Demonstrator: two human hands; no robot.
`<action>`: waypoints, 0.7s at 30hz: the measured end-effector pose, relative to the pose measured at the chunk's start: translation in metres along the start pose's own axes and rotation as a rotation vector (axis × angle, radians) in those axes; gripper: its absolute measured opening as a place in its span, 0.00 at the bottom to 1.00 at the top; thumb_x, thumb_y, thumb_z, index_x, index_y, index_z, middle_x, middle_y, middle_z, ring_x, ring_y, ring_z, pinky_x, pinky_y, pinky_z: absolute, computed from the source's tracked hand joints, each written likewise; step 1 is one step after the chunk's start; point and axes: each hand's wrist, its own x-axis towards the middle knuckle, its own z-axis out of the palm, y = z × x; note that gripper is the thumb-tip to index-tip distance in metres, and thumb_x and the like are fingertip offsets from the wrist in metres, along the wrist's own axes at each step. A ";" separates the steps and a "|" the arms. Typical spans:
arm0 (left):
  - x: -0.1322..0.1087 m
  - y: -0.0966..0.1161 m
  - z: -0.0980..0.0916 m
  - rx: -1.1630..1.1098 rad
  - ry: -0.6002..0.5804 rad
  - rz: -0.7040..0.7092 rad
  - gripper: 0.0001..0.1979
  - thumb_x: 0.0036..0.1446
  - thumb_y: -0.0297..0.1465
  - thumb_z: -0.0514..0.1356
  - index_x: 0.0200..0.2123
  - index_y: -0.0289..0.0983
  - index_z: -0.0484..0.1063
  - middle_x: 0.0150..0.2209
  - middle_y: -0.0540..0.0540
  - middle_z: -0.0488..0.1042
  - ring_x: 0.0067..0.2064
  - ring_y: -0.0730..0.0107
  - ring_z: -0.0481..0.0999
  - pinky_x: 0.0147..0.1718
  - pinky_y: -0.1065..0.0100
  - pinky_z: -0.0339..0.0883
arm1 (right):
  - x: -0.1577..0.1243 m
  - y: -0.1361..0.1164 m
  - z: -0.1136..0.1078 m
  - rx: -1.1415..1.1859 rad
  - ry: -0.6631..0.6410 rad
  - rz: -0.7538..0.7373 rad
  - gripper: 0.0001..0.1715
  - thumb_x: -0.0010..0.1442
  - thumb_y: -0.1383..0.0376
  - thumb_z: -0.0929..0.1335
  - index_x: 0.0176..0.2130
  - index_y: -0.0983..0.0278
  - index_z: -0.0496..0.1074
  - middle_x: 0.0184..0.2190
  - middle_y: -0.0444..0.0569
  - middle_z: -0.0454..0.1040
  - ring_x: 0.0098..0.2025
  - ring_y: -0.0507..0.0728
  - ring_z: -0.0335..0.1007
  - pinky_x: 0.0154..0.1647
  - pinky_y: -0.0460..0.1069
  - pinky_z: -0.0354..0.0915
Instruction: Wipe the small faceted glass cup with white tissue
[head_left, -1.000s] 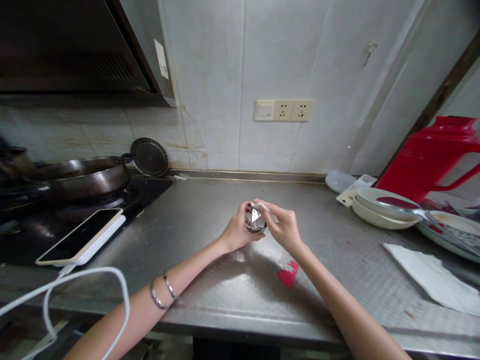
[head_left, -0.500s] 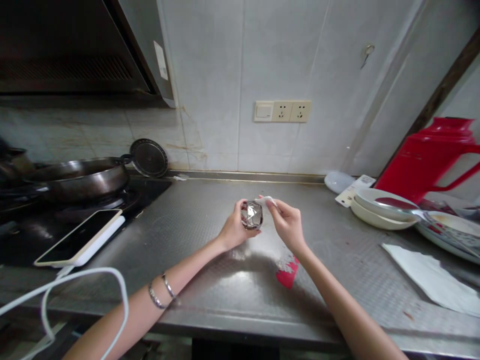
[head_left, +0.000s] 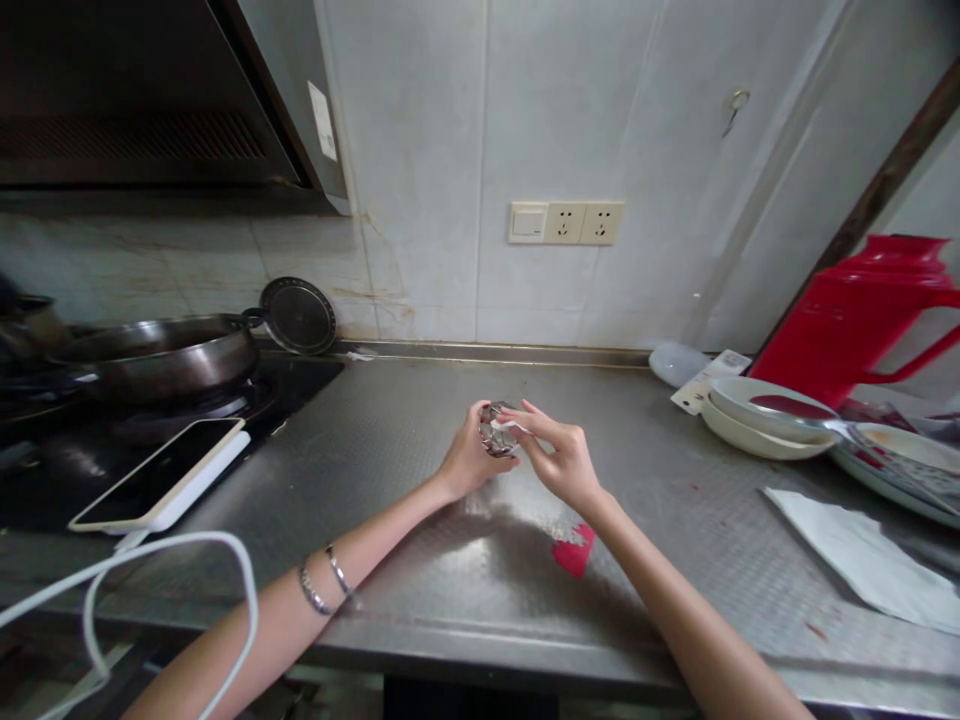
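Over the middle of the steel counter (head_left: 420, 590), my left hand (head_left: 469, 462) is wrapped round a small shiny faceted glass cup (head_left: 493, 432), held tilted. My right hand (head_left: 559, 458) pinches a small white piece of tissue (head_left: 507, 427) and presses it against the cup's mouth. Both hands touch the cup, and the fingers cover most of it. Two thin bracelets (head_left: 324, 583) ring my left forearm. A red scrap (head_left: 574, 551) lies on the counter just under my right wrist.
A dark pan (head_left: 161, 356) sits on the stove at left, with a phone on a white block (head_left: 161, 474) and a white cable (head_left: 172, 560) near it. Stacked bowls and plates (head_left: 757, 412), a red jug (head_left: 862, 310) and a white napkin (head_left: 862, 560) are at right.
My right hand drew the tissue away from the cup, then brought it back onto the cup's mouth. The left hand kept hold of the cup and barely moved.
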 end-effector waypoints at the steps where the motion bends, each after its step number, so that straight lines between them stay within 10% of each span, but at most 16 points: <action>1: 0.000 0.001 0.000 0.001 0.002 -0.015 0.44 0.36 0.31 0.71 0.54 0.39 0.51 0.49 0.41 0.70 0.41 0.64 0.76 0.39 0.64 0.69 | 0.000 0.001 0.000 -0.016 0.034 0.003 0.16 0.62 0.69 0.63 0.46 0.56 0.75 0.42 0.44 0.79 0.44 0.57 0.77 0.57 0.60 0.66; 21: -0.001 0.014 -0.002 0.166 0.096 -0.056 0.39 0.37 0.28 0.69 0.53 0.37 0.54 0.42 0.43 0.75 0.41 0.60 0.76 0.40 0.61 0.69 | -0.010 0.003 0.009 -0.189 -0.098 -0.194 0.22 0.61 0.75 0.60 0.49 0.60 0.72 0.46 0.50 0.77 0.52 0.57 0.71 0.59 0.59 0.63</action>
